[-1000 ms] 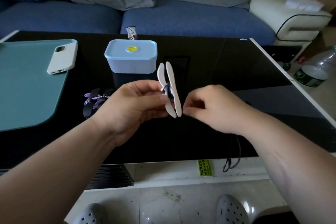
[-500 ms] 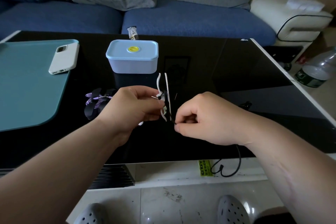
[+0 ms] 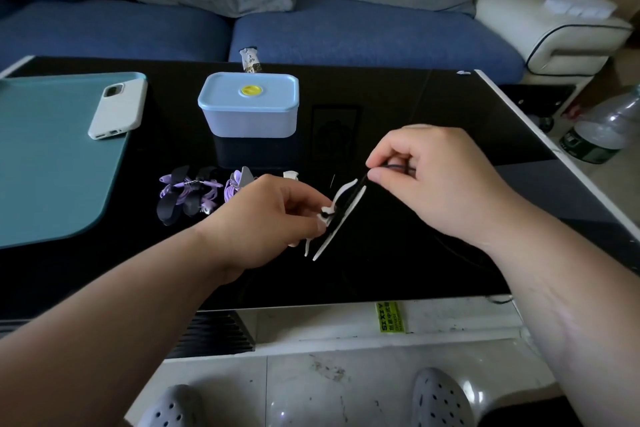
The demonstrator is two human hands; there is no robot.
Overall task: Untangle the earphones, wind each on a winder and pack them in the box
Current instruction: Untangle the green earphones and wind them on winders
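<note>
The left hand [image 3: 263, 218] pinches the hub of the white winder [image 3: 330, 235] with curled fingers, above the counter's [image 3: 433, 97] near edge. The right hand [image 3: 440, 180], slightly farther and to the right, pinches the black earphone cable [image 3: 351, 196], which runs down between the winder's two plates. Its loose tail seems lost against the dark counter. Left of the hands lie purple earphones [image 3: 188, 194] on black winders. Farther back stands the closed blue box [image 3: 249, 114], with a phone [image 3: 117, 109] on a teal mat [image 3: 45, 166] at the left edge and a blue sofa [image 3: 363, 38] beyond. Half a second ago the winder stood upright; now it tilts, and the right hand sits higher.
</note>
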